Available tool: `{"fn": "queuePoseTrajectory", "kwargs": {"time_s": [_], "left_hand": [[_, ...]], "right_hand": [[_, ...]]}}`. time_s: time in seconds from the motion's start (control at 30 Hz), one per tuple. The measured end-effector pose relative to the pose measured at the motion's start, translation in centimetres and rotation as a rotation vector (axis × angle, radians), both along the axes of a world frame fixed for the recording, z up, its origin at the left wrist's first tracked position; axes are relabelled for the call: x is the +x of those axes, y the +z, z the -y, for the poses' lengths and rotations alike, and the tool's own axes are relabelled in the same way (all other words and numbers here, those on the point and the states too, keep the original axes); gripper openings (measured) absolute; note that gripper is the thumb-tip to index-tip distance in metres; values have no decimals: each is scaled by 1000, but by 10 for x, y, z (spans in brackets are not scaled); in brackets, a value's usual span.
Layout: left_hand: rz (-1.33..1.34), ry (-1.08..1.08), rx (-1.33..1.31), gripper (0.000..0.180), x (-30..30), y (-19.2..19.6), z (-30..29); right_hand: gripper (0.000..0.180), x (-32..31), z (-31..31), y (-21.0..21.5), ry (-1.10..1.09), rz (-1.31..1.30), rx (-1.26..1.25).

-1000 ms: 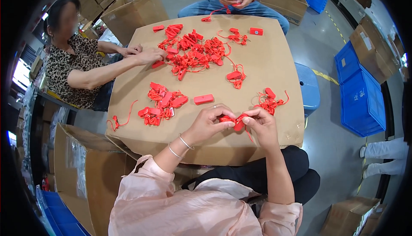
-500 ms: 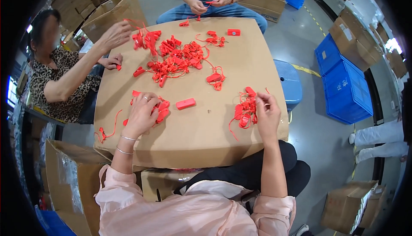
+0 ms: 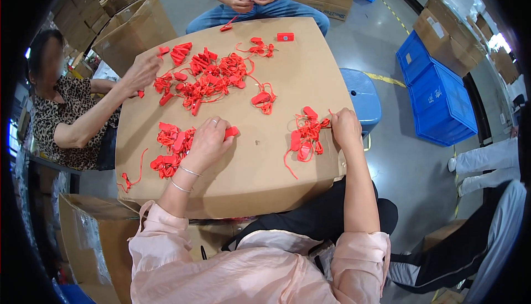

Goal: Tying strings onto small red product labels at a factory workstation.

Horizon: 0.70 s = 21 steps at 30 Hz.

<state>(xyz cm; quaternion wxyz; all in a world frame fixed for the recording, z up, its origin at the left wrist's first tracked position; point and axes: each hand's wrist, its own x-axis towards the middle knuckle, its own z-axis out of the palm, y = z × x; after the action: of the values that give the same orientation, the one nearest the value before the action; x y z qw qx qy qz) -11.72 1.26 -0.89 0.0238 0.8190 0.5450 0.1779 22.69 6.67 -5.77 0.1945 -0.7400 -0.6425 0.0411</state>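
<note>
My left hand (image 3: 209, 142), fingers bent, is over a small red rectangular block (image 3: 232, 132); its fingertips close on the near end and hide part of it. Beside that hand lies a pile of red clip-like pieces with cords (image 3: 172, 148). Over by the table's right edge, my right hand (image 3: 347, 128) is closed in a pinch, a red cord end (image 3: 331, 111) showing at its fingertips. A smaller tangle of red corded pieces (image 3: 305, 138) lies just left of it.
A large red tangle (image 3: 213, 77) covers the far middle of the cardboard-topped table (image 3: 265, 177). Co-workers sit at the left and far sides, handling red pieces. A blue stool (image 3: 360, 97) stands at the right; blue crates (image 3: 442, 105) are beyond. Someone's legs (image 3: 470, 237) are at lower right.
My left hand has moved right from the near pile onto the red block. My right hand has shifted slightly away from its tangle. A person's legs have come in at lower right.
</note>
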Motion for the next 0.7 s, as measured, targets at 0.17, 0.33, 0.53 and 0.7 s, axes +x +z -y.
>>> {"fn": "queuePoseTrajectory", "kwargs": {"time_s": [0.17,0.33,0.53,0.7], "left_hand": [[111,41,-72,18,-1,-3,-1],[188,103,-156,17,-5,5,-2],[289,29,113,14,0,6,4],[631,43,18,13,10,7,12]], "right_hand": [[17,-2,4,16,-22,-342,170],[12,-31,21,83,268,-1198,236],[8,-59,36,140,481,-1350,215],[9,-75,50,159,554,-1433,248]]}}
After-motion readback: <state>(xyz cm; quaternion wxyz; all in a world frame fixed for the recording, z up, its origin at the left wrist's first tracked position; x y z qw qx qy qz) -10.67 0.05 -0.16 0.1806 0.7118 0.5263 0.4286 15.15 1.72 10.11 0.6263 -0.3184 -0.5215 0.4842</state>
